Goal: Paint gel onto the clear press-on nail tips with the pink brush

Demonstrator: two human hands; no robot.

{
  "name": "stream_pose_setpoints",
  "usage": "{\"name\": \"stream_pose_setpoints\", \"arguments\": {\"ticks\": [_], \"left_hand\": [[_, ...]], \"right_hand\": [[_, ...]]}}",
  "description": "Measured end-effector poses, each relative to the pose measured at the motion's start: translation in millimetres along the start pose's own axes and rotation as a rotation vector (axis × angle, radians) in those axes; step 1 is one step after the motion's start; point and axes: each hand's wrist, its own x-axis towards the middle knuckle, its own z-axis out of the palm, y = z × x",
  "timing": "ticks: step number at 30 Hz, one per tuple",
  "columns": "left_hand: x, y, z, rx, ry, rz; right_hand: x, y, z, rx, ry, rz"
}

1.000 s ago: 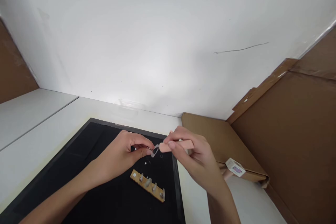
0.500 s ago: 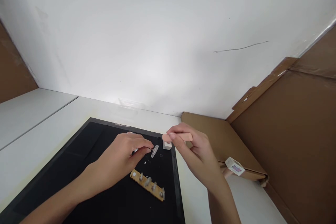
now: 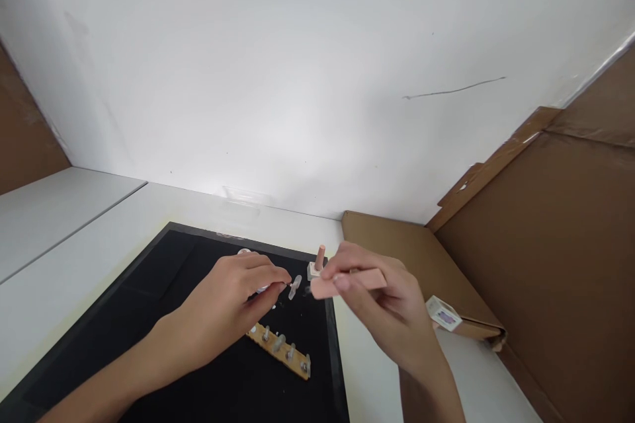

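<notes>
My left hand (image 3: 238, 297) is closed, thumb and fingertips pinching a thin piece whose grip end is hidden. At its outer end sits a clear false nail tip (image 3: 295, 287). My right hand (image 3: 380, 297) is closed around a peach-coloured bar (image 3: 347, 283), its left end close to the nail tip but apart from it. Just behind the bar stands a square white polish bottle (image 3: 313, 270) with a peach cap (image 3: 320, 256). Below the hands, a yellowish-brown strip (image 3: 282, 353) carries several clear nail tips upright on small posts.
A black mat (image 3: 198, 396) lies under the work on a white table (image 3: 99, 225). To the right are a cardboard box (image 3: 397, 238) and a white bottle with a purple label (image 3: 444, 314). A white wall (image 3: 272, 79) rises behind, and brown cardboard (image 3: 560, 244) stands at the right.
My right hand has moved slightly right and down with the peach bar, uncovering the bottle's peach cap. My left hand and the nail tip have barely shifted.
</notes>
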Motion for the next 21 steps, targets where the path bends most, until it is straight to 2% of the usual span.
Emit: {"name": "stream_pose_setpoints", "arguments": {"ticks": [3, 6, 8, 13, 18, 21], "left_hand": [[-0.4, 0.7, -0.5, -0.014, 0.007, 0.023], [-1.0, 0.9, -1.0, -0.023, 0.031, 0.029], [-1.2, 1.4, -1.3, -0.021, 0.037, 0.027], [-1.3, 3.6, -2.5, -0.013, 0.041, 0.038], [-2.4, 3.6, -3.1, 0.003, 0.052, 0.063], [-2.9, 4.4, -4.1, 0.013, 0.04, 0.08]], "right_hand": [[0.5, -0.5, 1.5, -0.016, -0.046, -0.028], [1.1, -0.6, 1.1, -0.116, 0.069, 0.02], [0.4, -1.3, 0.3, -0.106, 0.112, 0.001], [-1.5, -2.4, 0.5, -0.018, 0.008, -0.057], [-0.7, -0.7, 0.7, -0.1, 0.163, -0.032], [-1.2, -4.3, 1.0, -0.014, 0.099, -0.092]]}}
